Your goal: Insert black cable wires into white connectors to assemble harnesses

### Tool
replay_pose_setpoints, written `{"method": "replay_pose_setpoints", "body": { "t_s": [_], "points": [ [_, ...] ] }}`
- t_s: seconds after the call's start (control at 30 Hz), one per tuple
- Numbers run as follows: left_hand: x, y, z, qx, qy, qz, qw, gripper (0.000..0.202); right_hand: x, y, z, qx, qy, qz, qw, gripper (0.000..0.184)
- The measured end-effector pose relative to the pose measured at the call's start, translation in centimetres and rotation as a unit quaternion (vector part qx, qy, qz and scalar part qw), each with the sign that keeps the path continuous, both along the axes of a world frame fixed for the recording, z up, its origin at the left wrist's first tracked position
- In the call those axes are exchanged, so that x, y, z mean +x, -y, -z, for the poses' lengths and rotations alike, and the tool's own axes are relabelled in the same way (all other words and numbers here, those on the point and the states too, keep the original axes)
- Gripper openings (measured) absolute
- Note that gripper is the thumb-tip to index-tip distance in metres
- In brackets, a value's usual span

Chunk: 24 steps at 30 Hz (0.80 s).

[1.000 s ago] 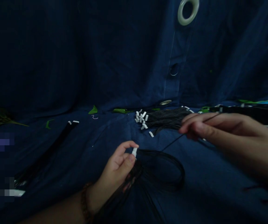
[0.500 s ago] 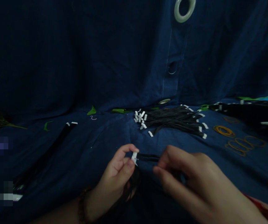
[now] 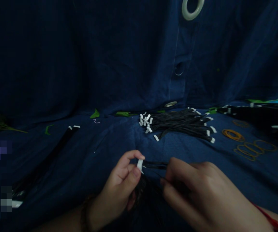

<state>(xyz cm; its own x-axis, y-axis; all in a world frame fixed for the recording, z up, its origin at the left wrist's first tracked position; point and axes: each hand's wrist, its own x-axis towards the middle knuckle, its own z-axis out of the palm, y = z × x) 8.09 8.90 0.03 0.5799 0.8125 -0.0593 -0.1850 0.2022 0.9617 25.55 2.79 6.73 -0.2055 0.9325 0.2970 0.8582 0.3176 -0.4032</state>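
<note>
My left hand (image 3: 125, 180) pinches a white connector (image 3: 140, 165) between thumb and index finger, low in the middle of the view. Black wires (image 3: 155, 165) run from the connector to the right, into the closed fingers of my right hand (image 3: 196, 190). One thin wire slants apart from the others toward my right thumb. More dark wire hangs below my left hand, hard to make out in the shade. Beyond both hands lies a pile of black cables (image 3: 179, 124) with white connectors at either end.
Blue cloth (image 3: 114, 138) covers the surface and hangs behind it. Orange rubber bands (image 3: 233, 135) lie at right, near a dark cable heap (image 3: 262, 117). Another black cable bundle (image 3: 54, 151) stretches along the left. Green leaf-like scraps (image 3: 95, 113) are scattered at the back.
My right hand has shifted slightly right and down, and more wire shows between the hands. A thin separate wire now shows by my right thumb. My left hand keeps its pinch.
</note>
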Motion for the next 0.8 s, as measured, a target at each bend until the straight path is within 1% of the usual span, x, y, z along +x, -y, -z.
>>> {"method": "replay_pose_setpoints", "body": {
  "t_s": [0.13, 0.27, 0.4, 0.57, 0.7, 0.8],
  "points": [
    [0.1, 0.0, 0.2, 0.009, -0.007, -0.007, 1.000, 0.036, -0.1, 0.0, 0.1, 0.001, 0.006, 0.005, 1.000, 0.014],
    [0.1, 0.3, 0.4, 0.015, -0.011, -0.023, 1.000, 0.032, -0.1, 0.2, 0.0, -0.003, 0.016, 0.009, 1.000, 0.015],
    [0.1, 0.4, 0.5, 0.020, -0.018, -0.028, 0.999, 0.030, -0.1, 0.3, -0.1, -0.011, 0.019, -0.002, 1.000, 0.012],
    [0.1, 0.3, 0.4, 0.019, -0.017, -0.018, 1.000, 0.027, -0.1, 0.2, 0.1, 0.034, 0.010, -0.032, 0.999, 0.011],
    [0.2, 0.6, 0.3, 0.011, -0.020, 0.007, 1.000, 0.028, -0.4, 0.2, 0.9, 0.068, -0.011, -0.045, 0.997, 0.014],
    [0.4, 0.7, 0.2, 0.006, -0.025, 0.011, 1.000, 0.029, -0.6, 0.0, 1.5, 0.077, -0.015, -0.054, 0.995, 0.013]
  ]
}}
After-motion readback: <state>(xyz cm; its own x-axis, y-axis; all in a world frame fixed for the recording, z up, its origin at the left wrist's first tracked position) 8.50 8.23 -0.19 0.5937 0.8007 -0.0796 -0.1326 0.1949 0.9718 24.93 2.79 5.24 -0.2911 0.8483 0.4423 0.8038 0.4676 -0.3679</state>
